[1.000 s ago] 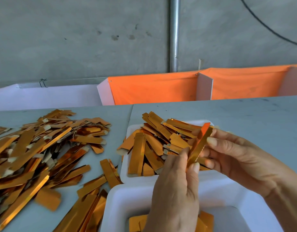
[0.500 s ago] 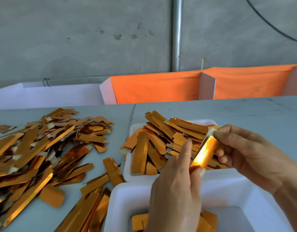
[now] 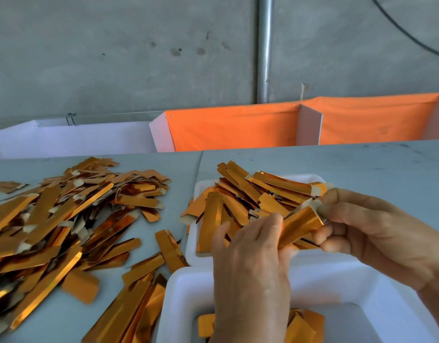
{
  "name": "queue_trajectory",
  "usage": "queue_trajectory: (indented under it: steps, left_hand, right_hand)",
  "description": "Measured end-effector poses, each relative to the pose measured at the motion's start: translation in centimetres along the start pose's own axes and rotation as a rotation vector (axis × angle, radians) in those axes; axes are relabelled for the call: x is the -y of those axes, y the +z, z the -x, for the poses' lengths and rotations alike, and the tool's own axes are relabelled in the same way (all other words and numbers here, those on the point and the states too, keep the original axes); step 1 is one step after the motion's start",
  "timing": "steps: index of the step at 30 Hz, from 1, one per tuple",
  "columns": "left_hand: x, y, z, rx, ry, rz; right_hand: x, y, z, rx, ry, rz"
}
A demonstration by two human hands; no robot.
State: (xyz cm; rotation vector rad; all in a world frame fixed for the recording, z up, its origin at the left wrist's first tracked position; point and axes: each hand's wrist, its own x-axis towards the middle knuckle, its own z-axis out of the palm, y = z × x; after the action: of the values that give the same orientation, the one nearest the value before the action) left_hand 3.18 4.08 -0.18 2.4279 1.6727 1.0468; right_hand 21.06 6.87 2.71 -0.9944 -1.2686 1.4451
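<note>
Gold strip (image 3: 301, 225) flatter now (less glare)

Both hands (image 3: 250, 263) pinching gold strip (image 3: 300, 225), apparently folded, above white trays (image 3: 337, 276)

Gold foil strip (image 3: 301, 225): shiny, bowed, tilted, pinched at both ends above white trays.

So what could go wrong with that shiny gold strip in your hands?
1. The shiny gold foil card strip is pinched only at its ends by the left hand and right hand; it might crease or slip out.
2. Dropped, it could land in the heaped far white foam tray and get lost among the other gold strips there.
3. That heap overhangs the rim, so a nudge might spill strips onto the grey table.
</note>
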Motion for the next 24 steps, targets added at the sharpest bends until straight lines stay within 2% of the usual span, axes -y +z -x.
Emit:
queue_trajectory:
  steps: [2, 8, 24]
  left_hand:
    - [-0.2, -0.21, -0.1, -0.009, -0.079, 0.172]
    - [-0.35, -0.03, 0.24, -0.004, -0.062, 0.41]
    - [0.05, -0.09, -0.03, 0.039, 0.05, 0.533]
  right_hand:
    - [0.0, -0.17, -0.1, 0.033, -0.008, -0.02]
    - [0.25, -0.61, -0.02, 0.077, -0.048, 0.01]
    - [0.22, -0.41, 0.24, 0.108, -0.056, 0.06]
